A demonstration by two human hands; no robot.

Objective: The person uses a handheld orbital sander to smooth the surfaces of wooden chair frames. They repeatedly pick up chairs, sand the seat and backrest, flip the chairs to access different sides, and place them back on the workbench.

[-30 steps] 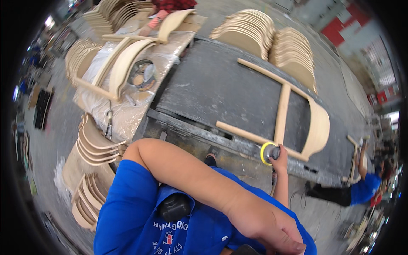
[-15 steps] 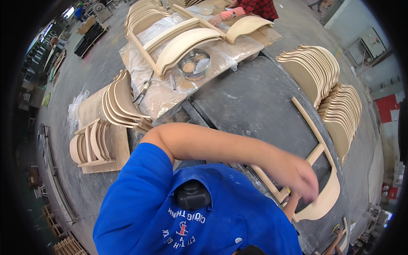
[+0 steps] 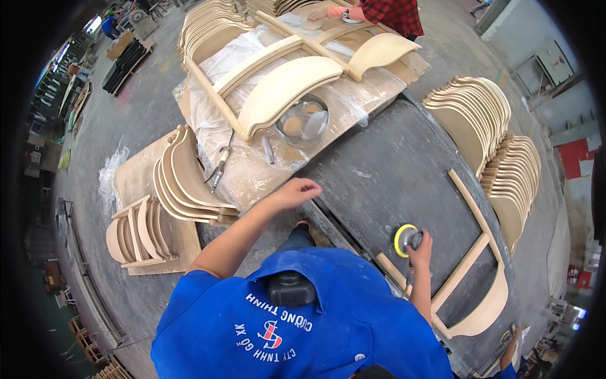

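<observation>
My right hand (image 3: 421, 251) grips a small orbital sander (image 3: 411, 238) with a round, yellow-edged pad, held tilted above the dark worktable (image 3: 379, 164). A thin hose hangs below my fingers. Right of it lies a pale wooden chair frame (image 3: 470, 265) with straight rails and a broad curved panel (image 3: 489, 306). My left hand (image 3: 298, 193) is in the air by the table's left edge, near the plastic-covered board; its fingers are loosely bent and partly apart, with nothing visible in them.
On the plastic-covered board stand another chair frame (image 3: 290, 85) and a round bowl (image 3: 305, 120) holding sanding discs. An air blow gun (image 3: 221, 167) lies nearby. Stacked curved panels (image 3: 470, 120) stand right, more (image 3: 189, 170) left. A co-worker's hand (image 3: 320, 14) works at the far side.
My left hand has swung from over the chair frame's curved panel to the table's left edge. My right hand has come up and away from the frame, carrying the sander.
</observation>
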